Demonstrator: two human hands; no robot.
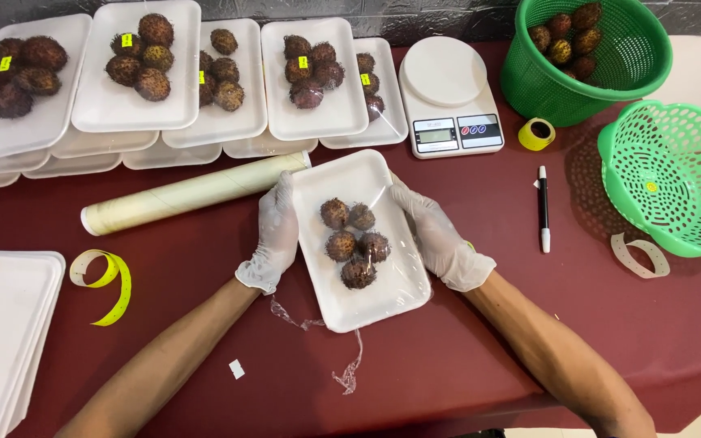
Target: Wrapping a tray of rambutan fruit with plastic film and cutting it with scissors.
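At the frame's centre my gloved left hand (pixel 273 235) and right hand (pixel 440 239) gripped the tray (pixel 363 243) of rambutans (pixel 354 239), fingers pressed along its sides. It lay on the dark red desk (pixel 464 341), film roll (pixel 192 193) left, scale (pixel 449 97) and green baskets (pixel 675 174) upper right.

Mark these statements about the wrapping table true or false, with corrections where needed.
1. Both gloved hands, left hand and right hand, hold the foam tray by its sides. True.
2. The tray holds two rambutans. False: five.
3. The kitchen scale has fruit on its platform. False: the platform is bare.
4. The cling film roll lies left of the held tray. True.
5. The round green basket contains rambutans. True.
6. The pen lies inside the scalloped green basket. False: it lies on the tablecloth.
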